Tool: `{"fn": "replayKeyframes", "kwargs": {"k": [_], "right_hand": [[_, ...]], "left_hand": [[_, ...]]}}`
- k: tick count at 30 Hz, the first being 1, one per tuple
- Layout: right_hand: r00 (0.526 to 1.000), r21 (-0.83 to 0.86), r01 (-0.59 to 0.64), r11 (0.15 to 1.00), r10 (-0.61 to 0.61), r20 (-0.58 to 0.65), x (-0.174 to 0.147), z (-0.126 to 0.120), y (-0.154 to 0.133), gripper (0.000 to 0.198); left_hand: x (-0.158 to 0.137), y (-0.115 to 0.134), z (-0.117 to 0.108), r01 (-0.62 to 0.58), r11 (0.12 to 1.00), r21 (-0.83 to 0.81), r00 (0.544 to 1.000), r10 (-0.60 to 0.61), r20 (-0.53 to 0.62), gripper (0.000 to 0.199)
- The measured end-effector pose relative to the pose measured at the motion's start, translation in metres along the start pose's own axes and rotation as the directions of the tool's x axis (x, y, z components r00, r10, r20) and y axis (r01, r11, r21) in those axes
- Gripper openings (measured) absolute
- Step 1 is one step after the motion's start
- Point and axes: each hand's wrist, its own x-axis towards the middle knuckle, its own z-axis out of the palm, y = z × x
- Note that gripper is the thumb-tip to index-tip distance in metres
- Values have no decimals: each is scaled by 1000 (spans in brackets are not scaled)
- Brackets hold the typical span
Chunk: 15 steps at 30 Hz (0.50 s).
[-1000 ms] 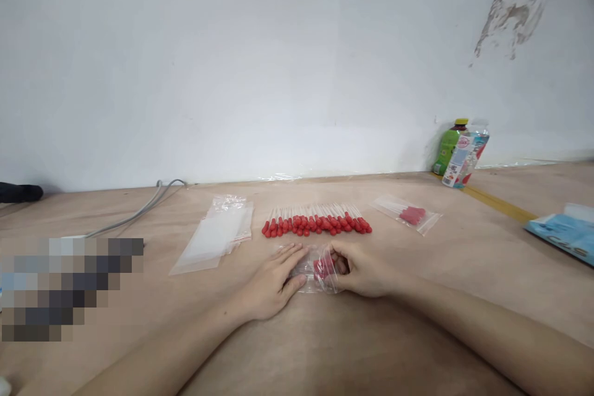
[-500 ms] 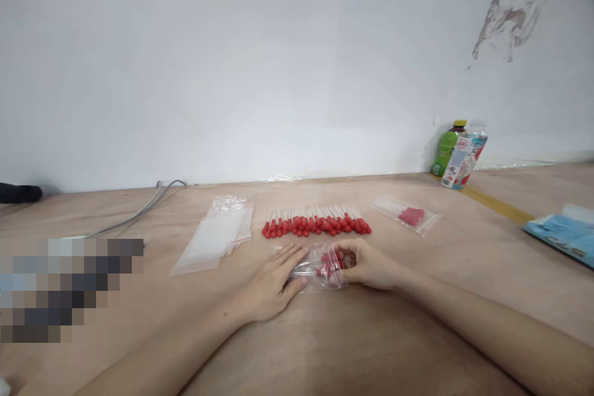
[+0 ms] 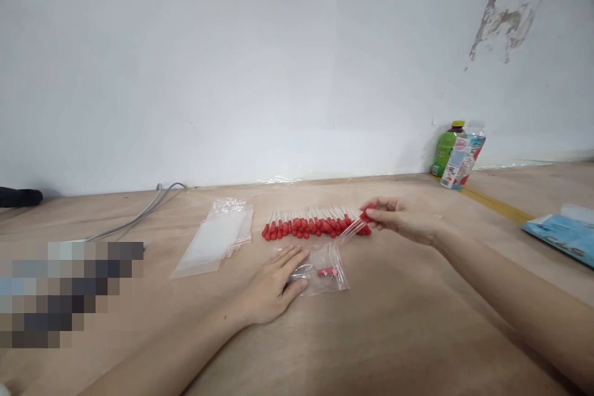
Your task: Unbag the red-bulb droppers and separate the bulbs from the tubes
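My left hand (image 3: 278, 278) lies flat with its fingers spread, pressing a clear zip bag (image 3: 341, 284) against the table. Inside the bag are sticks with red heads (image 3: 327, 272); my fingers cover part of it. Up and to the right, my right hand (image 3: 403, 219) pinches a few red-headed sticks (image 3: 366, 211) by their heads. Their thin pale stems slant down and left toward the bag's mouth. Behind the bag, a row of red-headed sticks (image 3: 315, 226) lies side by side, heads toward me. Its right end is beside my right fingertips.
Flat clear bags (image 3: 216, 235) lie stacked to the left. A grey cable (image 3: 139, 213) runs along the left side. At the wall on the right stand a green bottle (image 3: 446, 151) and a printed bottle (image 3: 461, 161). A blue packet (image 3: 563, 235) sits at the far right.
My right hand has moved from the bag's mouth up and right, and now has sticks in its pinch. Fewer red heads show in the bag. My left hand has stayed put.
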Motion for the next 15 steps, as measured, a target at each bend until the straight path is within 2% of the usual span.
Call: {"fn": "replayKeyframes", "kwargs": {"k": [2, 4, 6, 8, 10, 13, 15], "right_hand": [[982, -62, 90, 994, -99, -163, -1, -11, -10, 31], [925, -194, 183, 964, -236, -297, 0, -16, -10, 30], [860, -371, 265, 890, -392, -327, 4, -15, 0, 28], [814, -553, 318, 770, -521, -258, 11, -11, 16, 26], [798, -691, 329, 644, -581, -160, 17, -5, 32, 24], [808, -778, 348, 523, -589, -34, 23, 4, 46, 27], [840, -790, 334, 514, -542, 3, 24, 6, 49, 28]], "left_hand": [[0, 0, 0, -4, 1000, -5, 1000, 4, 3, 51], [0, 0, 0, -5, 1000, -6, 1000, 5, 6, 51], [1, -1, 1, -2, 1000, -2, 1000, 2, 4, 51], [1, -1, 1, -3, 1000, 2, 1000, 3, -3, 50], [0, -1, 1, -6, 1000, 3, 1000, 6, -7, 50], [0, 0, 0, -6, 1000, 1, 1000, 6, 4, 51], [0, 0, -1, -2, 1000, 6, 1000, 2, 14, 51]]}}
